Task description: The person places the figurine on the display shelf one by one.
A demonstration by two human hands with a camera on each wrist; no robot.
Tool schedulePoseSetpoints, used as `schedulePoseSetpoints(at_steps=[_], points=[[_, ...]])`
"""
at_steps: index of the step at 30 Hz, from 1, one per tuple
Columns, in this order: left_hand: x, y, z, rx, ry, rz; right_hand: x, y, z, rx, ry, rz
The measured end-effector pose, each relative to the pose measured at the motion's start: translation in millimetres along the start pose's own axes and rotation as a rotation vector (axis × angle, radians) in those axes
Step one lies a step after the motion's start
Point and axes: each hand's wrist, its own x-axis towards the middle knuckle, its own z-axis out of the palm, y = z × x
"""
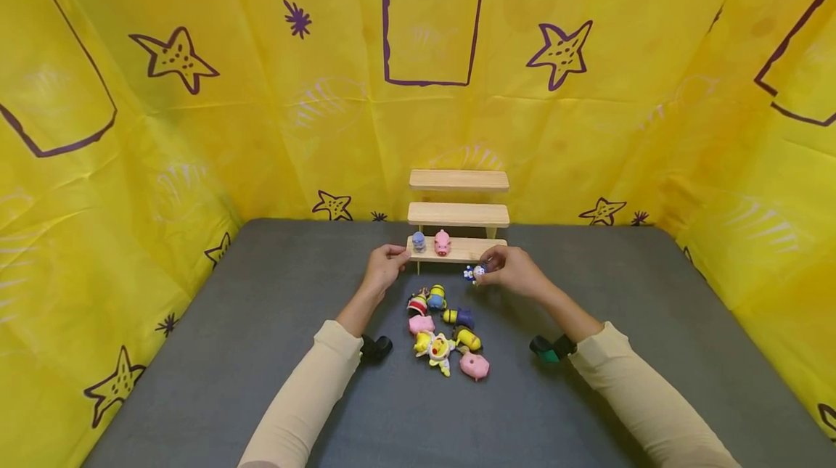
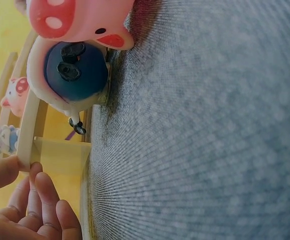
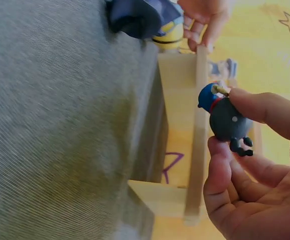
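Note:
My left hand (image 1: 385, 267) pinches the left end of the lowest step of a wooden three-step display stand (image 1: 459, 214), thumb on one face and index finger on the other. On that step sit a small blue-grey figurine (image 1: 419, 241) and a pink pig figurine (image 1: 442, 243). Between thumb and fingers, my right hand (image 1: 516, 272) holds a small blue figurine (image 3: 230, 120) with a dark round body, a red band at its neck and a loop on top. It is at the front of the lowest step, near its right end.
Several toy figurines lie in a group before the stand, among them a pink pig (image 1: 474, 366), a yellow-and-blue one (image 1: 436, 297) and a white-and-yellow one (image 1: 440, 348). The dark grey tabletop (image 1: 215, 381) is bordered by yellow patterned cloth (image 1: 274, 127).

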Motion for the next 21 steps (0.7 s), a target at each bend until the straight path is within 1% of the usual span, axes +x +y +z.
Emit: schedulePoseSetpoints(at_steps=[5, 12, 21], points=[[0.0, 1.0, -1.6, -0.005, -0.003, -0.001, 6.3, -5.4, -7.3, -0.055, 0.004, -0.006], [0.9, -0.7, -1.6, -0.008, -0.007, -0.012, 14.8, -13.9, -17.4, -0.099, -0.003, -0.018], [0.1, 1.4, 0.0, -0.003, 0.004, -0.017, 32.0, -24.0, -26.0, -0.228, -0.005, -0.064]])
